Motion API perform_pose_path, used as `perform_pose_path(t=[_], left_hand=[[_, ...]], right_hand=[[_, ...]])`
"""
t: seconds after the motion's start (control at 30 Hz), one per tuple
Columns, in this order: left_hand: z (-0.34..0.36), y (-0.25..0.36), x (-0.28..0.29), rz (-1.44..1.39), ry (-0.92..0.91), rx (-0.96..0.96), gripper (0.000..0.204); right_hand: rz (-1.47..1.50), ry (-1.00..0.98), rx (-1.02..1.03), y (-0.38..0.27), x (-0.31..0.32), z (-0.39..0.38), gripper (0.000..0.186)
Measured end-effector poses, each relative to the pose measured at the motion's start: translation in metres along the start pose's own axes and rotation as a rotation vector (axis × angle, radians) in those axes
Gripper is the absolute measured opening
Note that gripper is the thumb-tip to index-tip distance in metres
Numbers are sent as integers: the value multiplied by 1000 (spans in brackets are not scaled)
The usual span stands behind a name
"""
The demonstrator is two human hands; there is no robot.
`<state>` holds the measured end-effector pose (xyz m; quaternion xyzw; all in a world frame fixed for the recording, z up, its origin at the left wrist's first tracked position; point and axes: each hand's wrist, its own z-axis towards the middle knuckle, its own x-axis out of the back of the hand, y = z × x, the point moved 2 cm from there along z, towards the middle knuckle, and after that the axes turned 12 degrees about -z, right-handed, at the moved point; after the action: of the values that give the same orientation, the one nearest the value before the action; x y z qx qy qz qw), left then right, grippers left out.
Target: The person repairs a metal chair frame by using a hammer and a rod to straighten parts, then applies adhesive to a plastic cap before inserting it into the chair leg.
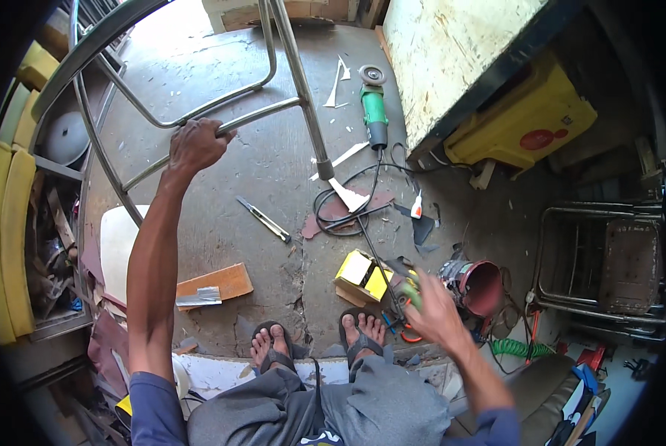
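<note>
My left hand is closed around a rung of a bent metal-tube frame, which looks like part of a chair or stool. The frame stands tilted at the upper left, and one leg ends in a dark foot next to a white scrap. My right hand, smeared by motion, is low over the floor at a green-and-black tool. Whether its fingers grip that tool cannot be made out. Close by are a yellow-and-black box and a red-rimmed can.
A green angle grinder lies with its cord coiled on the floor. A utility knife and a wooden block rest nearer me. Yellow cushions line the left side; another metal frame stands at right, beneath a yellow machine.
</note>
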<state>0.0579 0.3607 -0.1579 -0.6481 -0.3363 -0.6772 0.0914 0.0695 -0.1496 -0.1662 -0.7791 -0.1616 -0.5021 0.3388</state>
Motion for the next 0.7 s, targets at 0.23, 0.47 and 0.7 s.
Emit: perform_pose_path(t=[0.23,0.47,0.7], left_hand=[[1,7,1,-48,-39,25,40],[-1,1,-3,-66,-34,-3,39],[-3,2,-6,-77,-32,-18,35]], right_hand=[[-749,-650,325,-62,2,235,25],[-687,-327,80,-98,47,243,34],[-845,-316,284,-87,30,243,29]])
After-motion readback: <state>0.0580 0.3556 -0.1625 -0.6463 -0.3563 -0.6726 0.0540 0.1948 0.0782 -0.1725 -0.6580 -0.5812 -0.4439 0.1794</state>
